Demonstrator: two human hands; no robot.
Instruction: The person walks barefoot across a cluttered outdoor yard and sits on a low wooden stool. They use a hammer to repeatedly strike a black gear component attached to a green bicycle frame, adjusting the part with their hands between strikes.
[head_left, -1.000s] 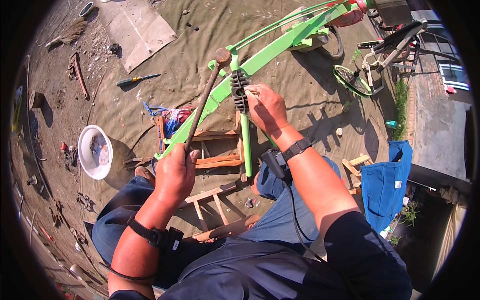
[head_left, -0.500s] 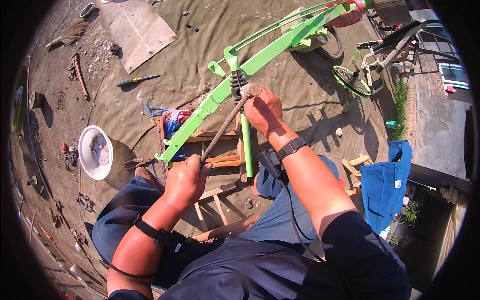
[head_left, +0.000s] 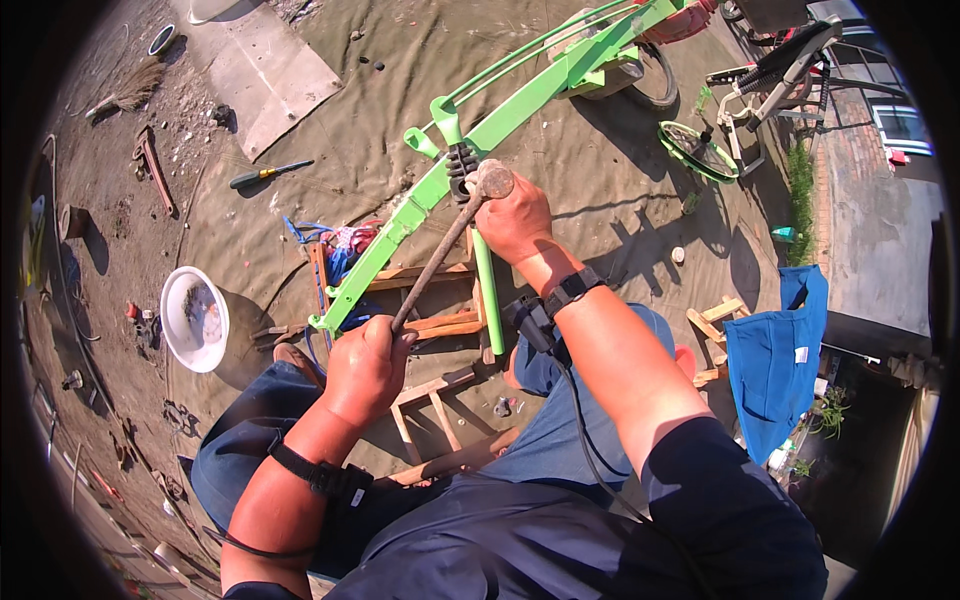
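A hammer with a rusty head (head_left: 494, 181) and a long brown handle (head_left: 432, 272) slants across the green metal frame (head_left: 408, 212). My left hand (head_left: 366, 365) is closed around the lower end of that handle. Right behind the hammer head, my right hand (head_left: 515, 222) is curled into a fist. What its fingers grip is hidden from this side. Close to that fist, a black coil spring (head_left: 461, 168) sits at the frame's bracket. A green tube (head_left: 488, 295) hangs down below my right hand.
Wooden stools (head_left: 440, 325) stand under the frame's lower end. A white basin (head_left: 195, 318) lies to the left. On the ground cloth is a screwdriver (head_left: 270, 174); farther left lies a pipe wrench (head_left: 156, 172). A blue cloth (head_left: 770, 365) hangs at right, below a bicycle-like frame (head_left: 770, 95).
The hammer head has tipped slightly, so more of its round face shows. Both hands keep almost the same place, and the whole view has shifted a little.
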